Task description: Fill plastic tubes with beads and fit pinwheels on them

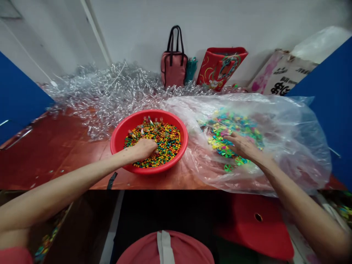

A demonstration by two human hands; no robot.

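My left hand (146,148) is sitting curled among the beads (169,146), my right hand (239,145) hanging at the wheels (233,125).
Wheels are lying just beyond my right hand, beads around my left; whether either is clamping anything, I cannot tell.

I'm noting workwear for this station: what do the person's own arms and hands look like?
The left hand and right hand wear no gloves; I see no watch or bracelet. Both forearms are uncovered. A pinkish-red sleeve shows at the left; the right sleeve is out of view.
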